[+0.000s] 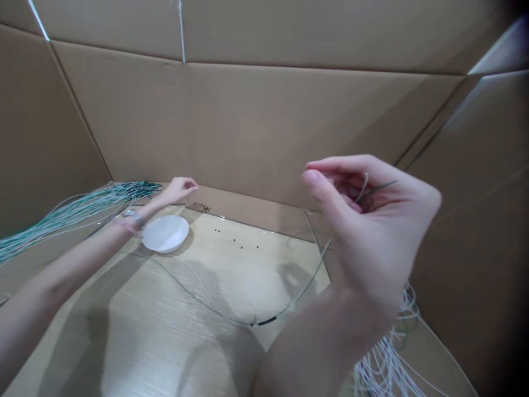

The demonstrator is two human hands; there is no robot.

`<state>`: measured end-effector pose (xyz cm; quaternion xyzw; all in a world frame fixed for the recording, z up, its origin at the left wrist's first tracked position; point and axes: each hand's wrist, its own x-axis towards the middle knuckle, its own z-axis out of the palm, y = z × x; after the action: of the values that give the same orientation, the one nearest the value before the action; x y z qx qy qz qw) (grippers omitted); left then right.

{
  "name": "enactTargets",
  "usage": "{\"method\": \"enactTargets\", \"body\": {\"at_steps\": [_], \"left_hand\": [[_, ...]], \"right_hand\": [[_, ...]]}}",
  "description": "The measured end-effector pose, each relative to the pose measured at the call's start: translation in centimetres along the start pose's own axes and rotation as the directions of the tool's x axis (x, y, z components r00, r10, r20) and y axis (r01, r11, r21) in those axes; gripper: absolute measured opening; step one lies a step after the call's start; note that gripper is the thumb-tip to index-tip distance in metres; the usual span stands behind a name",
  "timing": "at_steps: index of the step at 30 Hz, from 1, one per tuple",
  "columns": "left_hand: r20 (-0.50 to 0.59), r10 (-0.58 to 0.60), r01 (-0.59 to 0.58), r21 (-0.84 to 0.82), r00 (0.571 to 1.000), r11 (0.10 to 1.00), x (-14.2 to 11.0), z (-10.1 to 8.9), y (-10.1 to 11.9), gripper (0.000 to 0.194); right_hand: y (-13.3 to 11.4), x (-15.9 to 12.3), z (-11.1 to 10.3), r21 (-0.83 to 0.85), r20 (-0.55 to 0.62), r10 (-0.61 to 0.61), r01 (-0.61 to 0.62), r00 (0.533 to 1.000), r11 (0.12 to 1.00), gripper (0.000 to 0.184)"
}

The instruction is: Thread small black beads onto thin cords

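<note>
the right hand (367, 220) is raised over the right side of the surface (231, 275), fingers curled in and pinching a thin green-and-white cord (308, 281) close to its end, with a short tip poking out above the fingers. from that grip the cord falls in a long slack curve across the surface, and a short run of black beads (266, 321) sits threaded on it near the lowest part of the loop. the left hand (177, 190) is at the far edge of the surface, loosely curled and narrow, with nothing visible in it, just beyond a shallow white bowl (165, 233) and not touching it. a wristwatch (134, 218) sits on that wrist. loose black beads (235, 241) lie scattered on the surface, with a tighter cluster (202, 208) near the far edge. a bundle of green-and-white cords (70, 215) spreads in from the left, and a hank of white cords (384, 364) hangs at the lower right. cardboard walls (256, 121) surround the surface on the far side and both flanks.
</note>
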<state>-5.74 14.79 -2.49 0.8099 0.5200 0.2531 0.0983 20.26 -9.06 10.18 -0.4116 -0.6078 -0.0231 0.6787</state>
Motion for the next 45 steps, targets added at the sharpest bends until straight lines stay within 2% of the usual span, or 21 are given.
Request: {"method": "enactTargets", "body": {"at_steps": [3, 6, 8, 9, 11, 12, 13, 15, 18, 23, 26, 28, 34, 37, 40, 42, 45], "left_hand": [[-0.186, -0.027, 0.009, -0.095, 0.982, 0.995, -5.2, -3.3, -1.2, 0.039], [-0.283, -0.087, 0.031, -0.199, 0.955, 0.980, -11.5, -4.3, -2.7, 0.045], [-0.257, -0.103, 0.043, -0.231, 0.961, 0.972, -15.1, -3.4, -3.7, 0.058], [-0.197, -0.085, 0.042, -0.215, 0.977, 0.976, -16.6, -2.7, -4.1, 0.070], [-0.078, -0.061, 0.043, -0.205, 0.995, 0.978, -18.6, -1.0, -4.7, 0.084], [-0.053, -0.045, 0.033, -0.217, 0.998, 0.976, -19.1, -0.2, -4.9, 0.083], [-0.047, -0.033, 0.021, -0.228, 0.998, 0.973, -19.3, 0.5, -5.0, 0.078], [-0.064, -0.008, -0.008, -0.244, 0.998, 0.970, -19.1, 1.5, -5.0, 0.054], [-0.094, 0.024, -0.046, -0.242, 0.995, 0.969, -18.4, 1.8, -4.4, 0.024], [-0.131, 0.099, -0.126, -0.215, 0.986, 0.969, -18.7, 1.4, -3.8, 0.012], [-0.188, 0.150, -0.184, -0.175, 0.971, 0.967, -19.0, 1.3, -3.7, 0.009], [-0.214, 0.136, -0.174, -0.172, 0.967, 0.970, -19.0, 1.2, -3.8, 0.008], [-0.214, -0.066, 0.014, -0.239, 0.975, 0.971, -18.3, 1.4, -4.6, 0.020], [-0.201, -0.092, 0.035, -0.270, 0.975, 0.962, -18.1, 1.8, -5.5, 0.032], [-0.204, -0.102, 0.041, -0.285, 0.974, 0.958, -18.3, 1.9, -6.1, 0.055], [-0.213, -0.094, 0.039, -0.249, 0.973, 0.968, -18.4, 1.6, -6.2, 0.064], [-0.259, -0.060, 0.024, -0.141, 0.964, 0.990, -18.6, 0.9, -6.0, 0.066]], "right_hand": [[-0.1, 0.1, 0.2, -0.014, -0.050, -0.002, 0.001, 0.999, 1.000, 0.005], [-0.3, 0.3, 0.5, -0.026, -0.081, -0.014, 0.012, 0.997, 1.000, 0.005], [-0.4, 0.4, 0.6, -0.036, -0.086, -0.019, 0.016, 0.996, 0.999, 0.006], [-0.4, 0.4, 0.7, -0.043, -0.091, -0.023, 0.019, 0.996, 0.999, 0.006], [-0.4, 0.4, 0.9, -0.047, -0.104, -0.034, 0.029, 0.994, 0.998, 0.006], [-0.4, 0.4, 1.0, -0.049, -0.107, -0.040, 0.035, 0.993, 0.998, 0.007], [-0.4, 0.4, 1.2, -0.050, -0.109, -0.047, 0.042, 0.993, 0.998, 0.008], [-0.4, 0.4, 1.4, -0.046, -0.108, -0.053, 0.048, 0.993, 0.998, 0.010], [-0.5, 0.4, 1.9, -0.037, -0.102, -0.043, 0.039, 0.994, 0.999, 0.009], [-0.5, 0.4, 2.6, -0.073, -0.077, -0.024, 0.018, 0.997, 0.997, 0.009], [-0.5, 0.4, 2.9, -0.084, -0.068, -0.019, 0.013, 0.998, 0.996, 0.010], [-0.6, 0.5, 3.0, -0.087, -0.061, -0.017, 0.011, 0.998, 0.996, 0.009], [-0.8, 0.4, 3.1, -0.087, -0.037, -0.028, 0.025, 0.999, 0.996, 0.006], [-0.8, 0.4, 3.0, -0.085, -0.049, -0.028, 0.024, 0.998, 0.996, 0.008], [-0.8, 0.3, 2.7, -0.089, -0.058, -0.029, 0.023, 0.998, 0.996, 0.007], [-0.8, 0.3, 2.4, -0.093, -0.069, -0.035, 0.028, 0.997, 0.995, 0.007], [-0.7, 0.3, 1.7, -0.078, -0.085, -0.037, 0.030, 0.996, 0.996, 0.011]]}}
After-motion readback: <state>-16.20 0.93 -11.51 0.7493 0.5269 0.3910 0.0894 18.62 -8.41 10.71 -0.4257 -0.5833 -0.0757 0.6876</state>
